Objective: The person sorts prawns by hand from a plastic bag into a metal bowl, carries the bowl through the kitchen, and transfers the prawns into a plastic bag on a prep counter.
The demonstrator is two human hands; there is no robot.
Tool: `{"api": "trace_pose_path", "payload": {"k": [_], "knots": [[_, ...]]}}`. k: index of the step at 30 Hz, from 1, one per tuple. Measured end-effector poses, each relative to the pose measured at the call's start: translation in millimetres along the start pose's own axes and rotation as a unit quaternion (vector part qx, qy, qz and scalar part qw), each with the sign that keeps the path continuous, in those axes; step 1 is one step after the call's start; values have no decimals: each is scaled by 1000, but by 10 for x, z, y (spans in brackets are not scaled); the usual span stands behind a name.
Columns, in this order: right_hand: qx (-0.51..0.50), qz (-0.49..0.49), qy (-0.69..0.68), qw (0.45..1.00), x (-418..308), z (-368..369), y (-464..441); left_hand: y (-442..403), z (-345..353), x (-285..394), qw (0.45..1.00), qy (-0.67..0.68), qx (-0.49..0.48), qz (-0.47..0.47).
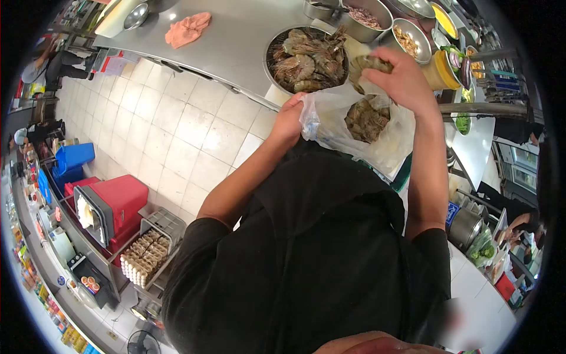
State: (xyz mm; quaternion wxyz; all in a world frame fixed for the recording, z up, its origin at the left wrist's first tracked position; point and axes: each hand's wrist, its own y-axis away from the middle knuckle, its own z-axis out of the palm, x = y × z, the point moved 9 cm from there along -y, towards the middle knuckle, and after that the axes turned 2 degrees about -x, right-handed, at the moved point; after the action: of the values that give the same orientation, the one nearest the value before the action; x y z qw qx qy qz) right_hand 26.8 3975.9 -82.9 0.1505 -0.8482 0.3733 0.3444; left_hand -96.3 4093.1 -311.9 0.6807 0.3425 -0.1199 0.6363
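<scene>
Pinched in my right hand is a large raw shrimp, held above the opening of a clear plastic bag. My left hand grips the bag's left edge. More shrimp lie inside the bag, near my body. Just beyond my left hand stands a round metal bowl heaped with raw shrimp.
A crumpled orange cloth lies on the steel counter. Metal bowls of food and a yellow container stand at the back right. Egg trays and a red bin are at the left.
</scene>
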Motion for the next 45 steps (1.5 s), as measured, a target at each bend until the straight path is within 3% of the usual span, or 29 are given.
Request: {"api": "trace_pose_path", "payload": {"k": [3,5,7,10,13,15,17,20,23,29,30,33,34,36,39,45], "knots": [[-5,-57,50,997,-66,273,-385,9,-4,-3,1000,2,4,9],[-78,-61,55,994,47,712,-671,13,-10,4,1000,-2,3,12],[-151,-2,99,984,369,1188,-927,33,-25,4,1000,-8,2,14],[-61,17,128,990,702,1347,-1040,70,-34,77,999,-27,3,16],[148,-92,110,978,308,667,-590,86,-48,158,999,-31,3,36],[120,-63,-69,988,165,305,-217,118,-4,225,999,-11,19,25],[27,30,-55,998,174,227,231,142,51,283,999,-1,34,23],[-58,72,48,994,822,655,563,145,129,285,999,-9,33,20],[-69,217,182,957,1487,1031,675,110,245,274,999,-29,17,13],[-30,278,213,936,1771,1371,614,84,414,281,999,-48,1,8],[-68,301,197,930,1778,1365,617,78,428,276,999,-52,1,9],[-3,248,146,958,1979,1299,600,53,450,273,999,-50,-8,17],[-19,298,10,954,2046,1285,680,50,438,276,999,-46,-10,22],[-52,379,-256,888,2110,1278,867,45,403,286,999,-46,-6,26],[45,307,-542,781,2190,1266,1028,36,324,294,998,-44,9,33],[47,224,-569,790,1619,834,1127,-15,313,373,998,-48,15,47]]}}
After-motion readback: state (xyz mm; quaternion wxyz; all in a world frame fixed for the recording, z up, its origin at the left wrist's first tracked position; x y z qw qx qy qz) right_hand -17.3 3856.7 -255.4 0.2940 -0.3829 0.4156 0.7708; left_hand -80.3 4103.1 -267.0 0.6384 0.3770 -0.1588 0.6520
